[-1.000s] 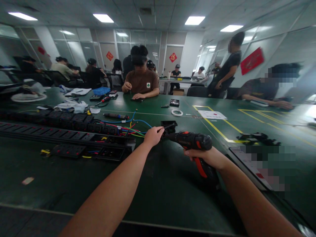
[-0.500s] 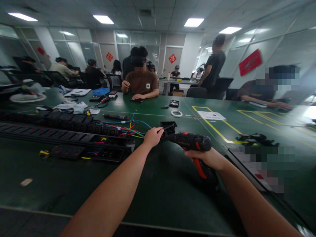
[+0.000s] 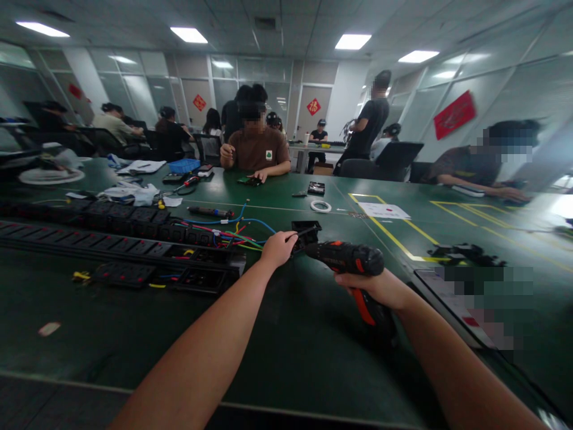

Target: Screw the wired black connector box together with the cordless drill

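My right hand (image 3: 373,286) is wrapped round the grip of a black and orange cordless drill (image 3: 347,257). The drill lies level, its nose pointing left at a small black plastic housing (image 3: 305,234). Closed on the near left side of that housing is my left hand (image 3: 280,248); its fingertips are partly hidden. The drill's nose meets or nearly meets the housing's right side; the bit itself is too dark to make out. Blue, red, green and yellow wires (image 3: 242,239) run from behind my left hand to a row of black socket modules (image 3: 147,227).
Long black socket strips (image 3: 89,242) fill the table's left side. A black pen-shaped tool (image 3: 210,212), a white ring (image 3: 320,206) and a paper sheet (image 3: 384,210) lie beyond my hands. Black parts (image 3: 470,254) sit at right. A co-worker (image 3: 257,149) sits across the green table (image 3: 290,346).
My hands, the drill and the housing stay almost still. Across the table, the co-worker's hand has shifted and a green board now shows there. The standing person behind has moved left.
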A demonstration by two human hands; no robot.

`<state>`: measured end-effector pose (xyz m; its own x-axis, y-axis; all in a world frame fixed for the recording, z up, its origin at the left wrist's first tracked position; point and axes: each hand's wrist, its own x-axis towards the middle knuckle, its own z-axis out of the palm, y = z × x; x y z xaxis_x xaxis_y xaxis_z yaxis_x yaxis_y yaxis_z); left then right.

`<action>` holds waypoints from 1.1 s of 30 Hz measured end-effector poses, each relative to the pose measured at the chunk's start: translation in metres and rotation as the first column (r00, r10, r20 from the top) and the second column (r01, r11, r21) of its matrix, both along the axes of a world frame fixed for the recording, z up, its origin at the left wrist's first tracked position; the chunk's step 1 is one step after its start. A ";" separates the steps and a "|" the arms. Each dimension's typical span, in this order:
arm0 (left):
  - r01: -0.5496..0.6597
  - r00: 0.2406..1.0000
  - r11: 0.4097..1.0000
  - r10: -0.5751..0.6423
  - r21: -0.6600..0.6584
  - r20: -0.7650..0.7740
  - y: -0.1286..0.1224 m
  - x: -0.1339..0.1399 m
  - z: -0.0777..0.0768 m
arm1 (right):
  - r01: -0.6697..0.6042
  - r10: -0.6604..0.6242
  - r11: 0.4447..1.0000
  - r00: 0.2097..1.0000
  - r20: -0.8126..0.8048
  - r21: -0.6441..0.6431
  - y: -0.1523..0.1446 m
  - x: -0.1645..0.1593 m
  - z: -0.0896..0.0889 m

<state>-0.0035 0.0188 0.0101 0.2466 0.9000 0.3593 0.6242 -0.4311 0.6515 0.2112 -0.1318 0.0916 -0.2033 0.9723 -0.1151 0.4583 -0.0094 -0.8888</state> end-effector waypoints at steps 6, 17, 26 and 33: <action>-0.001 1.000 1.000 0.001 -0.012 -0.012 -0.001 0.000 0.002 | -0.011 0.012 1.000 1.000 -0.023 0.004 0.002 0.001 -0.003; -0.007 1.000 1.000 0.007 -0.027 -0.009 -0.002 0.000 0.003 | -0.007 0.007 1.000 1.000 0.017 0.018 0.001 0.002 -0.003; -0.004 1.000 1.000 0.004 0.001 -0.007 0.000 -0.001 0.000 | -0.010 0.009 1.000 0.998 -0.056 -0.004 0.002 0.003 -0.004; -0.009 1.000 1.000 0.008 -0.011 -0.011 0.000 -0.001 0.000 | -0.038 0.039 0.999 0.996 -0.075 0.015 0.002 0.003 -0.004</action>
